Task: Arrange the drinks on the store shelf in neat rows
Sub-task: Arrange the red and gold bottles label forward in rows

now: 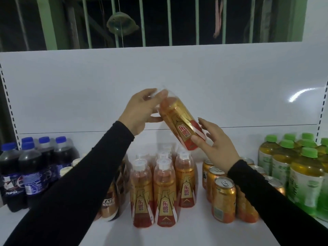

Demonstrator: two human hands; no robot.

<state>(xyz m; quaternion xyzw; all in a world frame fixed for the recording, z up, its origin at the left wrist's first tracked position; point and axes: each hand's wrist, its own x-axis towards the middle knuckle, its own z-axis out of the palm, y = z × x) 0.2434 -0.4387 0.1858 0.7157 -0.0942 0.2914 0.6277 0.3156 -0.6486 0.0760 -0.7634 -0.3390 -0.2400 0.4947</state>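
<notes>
Currently the left hand (142, 110) pinches the clear cap end of a gold-and-red bottle (181, 125), while the right hand (218, 142) cups its base, thumb and fingers curled round the lower label, so the bottle hangs tilted in the air above the shelf (186, 233), cap up and to the left, in front of the white back panel (159, 77). Directly below it stand the matching bottles (163, 190) in short rows, with room at the front. Judging from this, the risk is in the lowering: the bottle is well off upright, and if it comes down slanted its base could knock the tall, narrow bottles beneath and topple them into the gold cans (224, 201) just to their right. The grip at the cap looks light, so a slip there is possible too. The held bottle's label carries the red characters 东鹏 with 特饮 below, repeated on the standing ones. To the left, dark cola bottles (26, 174) with blue caps read PEPSI, and a brown coffee bottle (109, 208), partly hidden by the left sleeve, shows "CAFE". The green-capped tea bottles (301, 178) at the right have writing too blurred to read.
</notes>
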